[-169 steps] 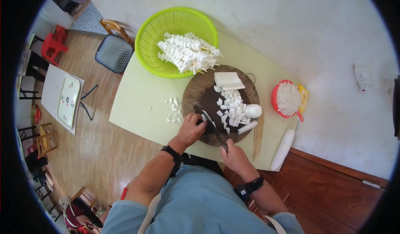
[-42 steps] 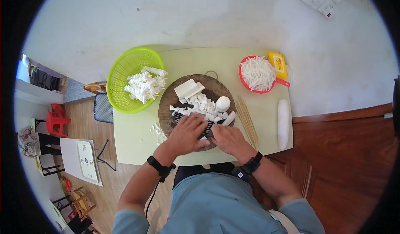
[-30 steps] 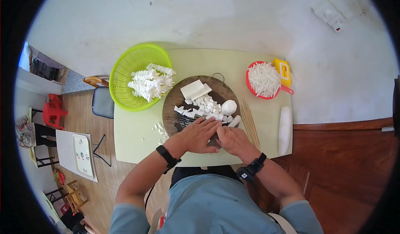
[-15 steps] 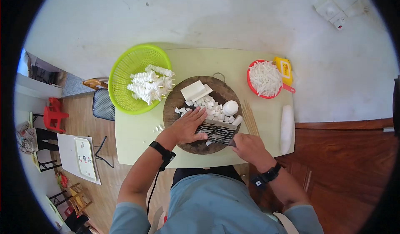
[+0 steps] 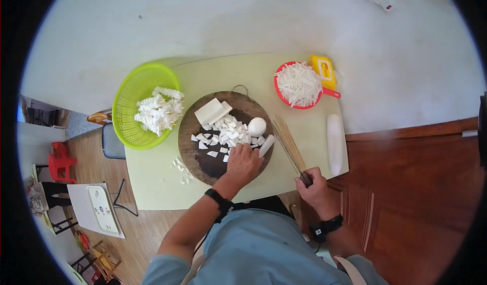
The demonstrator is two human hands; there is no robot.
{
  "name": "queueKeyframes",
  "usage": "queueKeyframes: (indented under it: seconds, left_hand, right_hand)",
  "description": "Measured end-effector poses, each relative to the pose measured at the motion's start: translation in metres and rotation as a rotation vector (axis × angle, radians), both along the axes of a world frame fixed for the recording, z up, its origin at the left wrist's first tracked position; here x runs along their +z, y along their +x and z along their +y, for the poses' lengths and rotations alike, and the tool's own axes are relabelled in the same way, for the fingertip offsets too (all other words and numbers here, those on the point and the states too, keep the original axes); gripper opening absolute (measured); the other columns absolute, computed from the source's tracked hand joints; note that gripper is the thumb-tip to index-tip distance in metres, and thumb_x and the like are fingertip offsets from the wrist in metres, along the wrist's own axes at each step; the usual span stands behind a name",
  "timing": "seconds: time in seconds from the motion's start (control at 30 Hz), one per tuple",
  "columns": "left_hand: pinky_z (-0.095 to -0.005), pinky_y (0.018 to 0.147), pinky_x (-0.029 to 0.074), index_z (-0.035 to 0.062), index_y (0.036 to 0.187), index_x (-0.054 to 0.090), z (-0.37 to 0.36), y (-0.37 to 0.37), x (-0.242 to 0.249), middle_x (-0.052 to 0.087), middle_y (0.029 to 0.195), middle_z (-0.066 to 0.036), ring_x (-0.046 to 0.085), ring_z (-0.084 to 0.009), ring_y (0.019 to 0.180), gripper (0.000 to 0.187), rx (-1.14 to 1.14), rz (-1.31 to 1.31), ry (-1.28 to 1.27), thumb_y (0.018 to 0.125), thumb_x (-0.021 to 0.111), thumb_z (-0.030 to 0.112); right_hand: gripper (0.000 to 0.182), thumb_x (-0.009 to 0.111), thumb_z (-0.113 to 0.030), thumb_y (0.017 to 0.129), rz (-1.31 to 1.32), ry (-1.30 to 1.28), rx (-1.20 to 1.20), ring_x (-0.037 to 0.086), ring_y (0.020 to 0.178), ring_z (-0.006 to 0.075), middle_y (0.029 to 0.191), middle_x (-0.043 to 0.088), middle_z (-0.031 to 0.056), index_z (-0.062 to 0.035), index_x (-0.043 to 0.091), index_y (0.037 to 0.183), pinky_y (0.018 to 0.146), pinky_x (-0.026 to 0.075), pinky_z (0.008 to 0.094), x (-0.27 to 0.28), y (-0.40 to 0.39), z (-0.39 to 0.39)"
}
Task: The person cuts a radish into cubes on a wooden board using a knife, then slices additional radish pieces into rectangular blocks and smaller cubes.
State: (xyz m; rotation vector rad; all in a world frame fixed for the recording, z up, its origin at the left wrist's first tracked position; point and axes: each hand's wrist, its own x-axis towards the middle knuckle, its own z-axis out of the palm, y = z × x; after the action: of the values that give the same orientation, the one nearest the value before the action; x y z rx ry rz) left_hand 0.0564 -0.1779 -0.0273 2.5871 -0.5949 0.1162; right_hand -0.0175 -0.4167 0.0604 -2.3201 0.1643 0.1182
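White cubes (image 5: 223, 134) piled on round board (image 5: 195, 153); left hand (image 5: 243, 162) flat, open beside them; right hand (image 5: 314, 183) gripping knife handle (image 5: 306, 178)

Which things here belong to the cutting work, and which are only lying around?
In use: left hand on the white pieces, cutting board, right hand holding the knife.

Lying about: green basket, red bowl, yellow box, white log.

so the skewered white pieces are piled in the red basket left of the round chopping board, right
Not quite: the head view shows the skewered white pieces piled in the green basket, left of the round chopping board. The red bowl sits to the board's right, holding white strips.
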Motion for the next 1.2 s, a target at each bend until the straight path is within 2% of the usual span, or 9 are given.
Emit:
queueKeyframes:
  seconds: [0.33,0.43,0.5,0.63,0.73,0.83,0.87,1.03,1.2]
  left_hand:
    - [-0.0455,0.080,0.042,0.0054,0.086,0.066,-0.046,0.011,-0.029,0.057,0.094,-0.011,0.053,-0.0304,0.095,0.020,0.121,0.056,0.223,0.081,0.066,0.025]
    - [-0.0451,0.079,0.042,0.0057,0.084,0.065,-0.050,0.009,-0.029,0.057,0.090,-0.012,0.054,-0.0302,0.092,0.014,0.101,-0.012,0.262,0.082,0.063,0.019]
    - [-0.0447,0.078,0.042,0.0058,0.083,0.063,-0.050,0.007,-0.025,0.057,0.088,-0.012,0.055,-0.0302,0.091,0.011,0.104,-0.044,0.287,0.082,0.061,0.016]
    - [-0.0403,0.077,0.043,0.0070,0.088,0.062,-0.034,-0.007,-0.016,0.058,0.088,-0.010,0.056,-0.0267,0.090,0.010,0.060,0.018,0.332,0.080,0.063,0.012]
    - [-0.0445,0.069,0.046,0.0064,0.082,0.059,-0.001,-0.034,-0.002,0.056,0.078,-0.013,0.056,-0.0317,0.077,0.013,0.125,0.033,0.045,0.079,0.067,0.017]
    - [-0.0469,0.071,0.047,0.0045,0.085,0.060,0.043,-0.072,0.008,0.057,0.081,-0.014,0.057,-0.0338,0.080,0.019,0.307,0.038,-0.093,0.076,0.074,0.015]
    - [-0.0470,0.073,0.048,0.0038,0.087,0.061,0.057,-0.087,0.010,0.059,0.083,-0.014,0.058,-0.0345,0.082,0.021,0.385,0.049,-0.146,0.075,0.076,0.014]
    - [-0.0440,0.074,0.049,0.0017,0.090,0.061,0.109,-0.136,0.001,0.061,0.088,-0.014,0.059,-0.0330,0.084,0.024,0.670,0.214,-0.236,0.077,0.078,0.013]
    - [-0.0419,0.073,0.050,0.0005,0.089,0.061,0.118,-0.153,-0.003,0.060,0.088,-0.014,0.059,-0.0305,0.082,0.023,0.785,0.232,-0.251,0.078,0.077,0.013]
  right_hand:
    - [0.034,0.077,-0.023,0.083,0.006,0.030,-0.034,0.070,0.071,0.0365,0.076,0.067,0.0203,-0.0024,0.056,0.099,0.063,0.056,0.0425,-0.022,-0.029,-0.022]
    - [0.032,0.077,-0.021,0.083,-0.007,0.056,-0.039,0.070,0.067,0.0306,0.074,0.066,0.0170,-0.0023,0.056,0.098,0.062,0.055,0.0393,-0.034,-0.037,-0.027]
    - [0.030,0.077,-0.018,0.083,-0.052,0.147,-0.102,0.066,0.065,0.0219,0.072,0.064,0.0127,-0.0014,0.056,0.096,0.062,0.054,0.0352,-0.047,-0.041,-0.030]
    - [0.028,0.076,-0.016,0.083,0.029,0.245,-0.145,0.061,0.065,0.0161,0.072,0.062,0.0101,-0.0008,0.055,0.094,0.063,0.052,0.0330,-0.057,-0.042,-0.039]
    - [0.028,0.075,-0.016,0.084,0.123,0.280,-0.128,0.059,0.066,0.0167,0.073,0.062,0.0104,-0.0006,0.054,0.094,0.063,0.051,0.0330,-0.066,-0.039,-0.044]
    - [0.026,0.073,-0.016,0.085,0.243,0.341,0.000,0.057,0.065,0.0175,0.072,0.061,0.0100,-0.0009,0.054,0.093,0.062,0.050,0.0334,-0.056,-0.024,-0.031]
    - [0.026,0.073,-0.017,0.085,0.260,0.293,0.152,0.058,0.065,0.0191,0.072,0.060,0.0109,-0.0009,0.054,0.093,0.063,0.050,0.0341,-0.048,-0.017,-0.020]
    - [0.034,0.072,-0.026,0.086,0.422,0.167,0.637,0.067,0.073,0.0346,0.079,0.066,0.0208,0.0003,0.055,0.096,0.068,0.052,0.0428,-0.056,0.019,0.029]
    - [0.034,0.070,-0.028,0.087,0.551,0.115,0.706,0.067,0.081,0.0397,0.087,0.067,0.0232,-0.0003,0.056,0.102,0.074,0.053,0.0437,-0.052,0.068,0.062]
